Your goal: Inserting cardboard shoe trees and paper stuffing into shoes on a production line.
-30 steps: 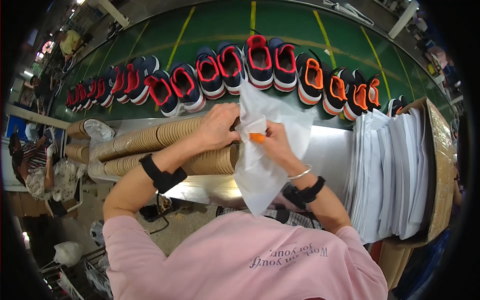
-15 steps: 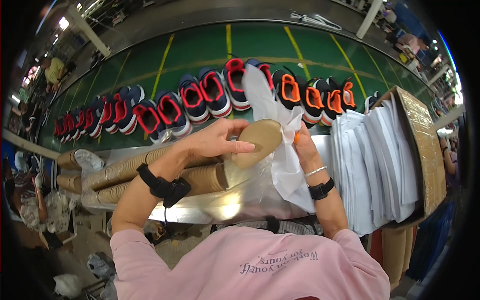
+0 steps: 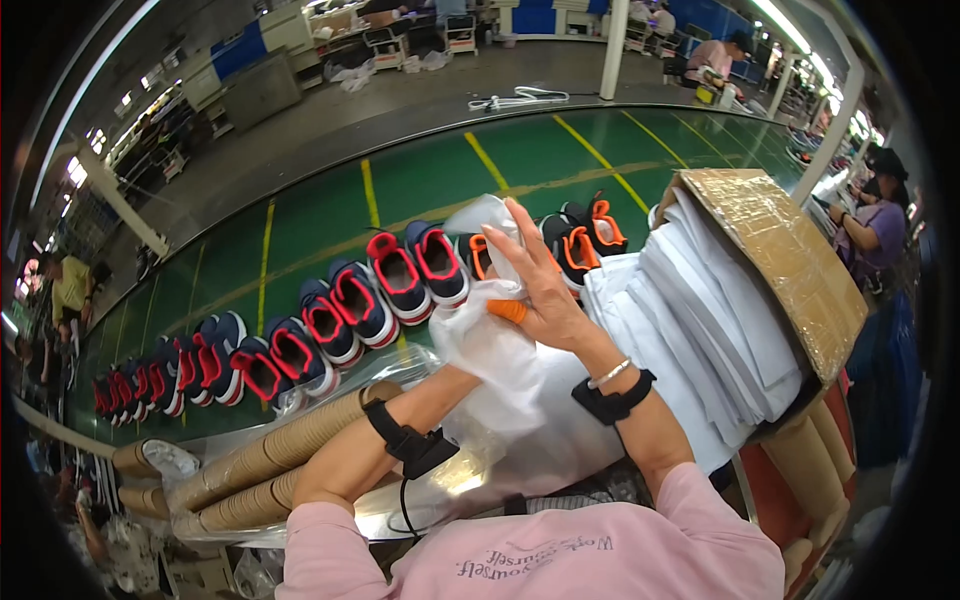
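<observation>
Crumpled white tissue paper (image 3: pixel 490 345) sits between my hands, in front of the row of shoes. My left hand is hidden behind this paper; only its wrist and forearm show. Against the paper's right side lies my right hand (image 3: pixel 550 295), its fingers stretched upward and apart. An orange cover wraps its thumb, which touches the paper. The brown oval piece is out of sight now. Just beyond my hands stand navy shoes with red linings (image 3: pixel 398 272) and black shoes with orange linings (image 3: pixel 578 248).
Nested brown molded pieces (image 3: pixel 290 440) lie in plastic at the left on a shiny metal surface (image 3: pixel 570 440). To the right, a cardboard box (image 3: pixel 775 255) holds a stack of white paper sheets (image 3: pixel 690 320). The green conveyor belt (image 3: pixel 310 235) has yellow lines. Other people are in the background.
The view has swung to the right. My left hand and the brown piece have gone out of sight behind the tissue paper. My right hand's fingers have stretched out.
</observation>
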### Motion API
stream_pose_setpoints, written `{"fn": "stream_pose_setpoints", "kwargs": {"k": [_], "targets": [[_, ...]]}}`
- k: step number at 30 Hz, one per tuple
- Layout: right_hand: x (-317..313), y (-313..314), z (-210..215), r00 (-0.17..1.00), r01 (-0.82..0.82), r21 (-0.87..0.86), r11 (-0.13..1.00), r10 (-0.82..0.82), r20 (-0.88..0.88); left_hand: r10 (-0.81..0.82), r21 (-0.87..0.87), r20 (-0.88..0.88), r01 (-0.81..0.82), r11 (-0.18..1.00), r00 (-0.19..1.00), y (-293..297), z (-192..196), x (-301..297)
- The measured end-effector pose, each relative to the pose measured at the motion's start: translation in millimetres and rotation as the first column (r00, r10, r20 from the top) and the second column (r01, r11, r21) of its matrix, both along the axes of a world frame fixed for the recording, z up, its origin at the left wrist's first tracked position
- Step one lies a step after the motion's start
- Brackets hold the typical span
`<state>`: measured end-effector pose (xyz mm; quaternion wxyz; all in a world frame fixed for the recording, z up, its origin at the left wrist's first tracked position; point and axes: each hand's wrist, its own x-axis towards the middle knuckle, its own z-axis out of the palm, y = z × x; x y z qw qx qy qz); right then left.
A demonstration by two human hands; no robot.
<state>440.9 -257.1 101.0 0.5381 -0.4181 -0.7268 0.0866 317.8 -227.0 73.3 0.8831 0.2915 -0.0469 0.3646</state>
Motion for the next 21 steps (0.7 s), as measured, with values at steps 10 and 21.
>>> {"fn": "stream_pose_setpoints", "kwargs": {"k": [10,21], "targets": [[108,-14,62,0.782,0.528,0.296,0.796,-0.592,0.196,0.218,0.220,-0.878,0.765,-0.605,0.425,-29,-2,25],[53,-76,44,0.668,0.619,0.192,0.762,-0.381,-0.639,-0.048,-0.051,0.019,0.049,0.997,0.999,-30,44,129]]}}
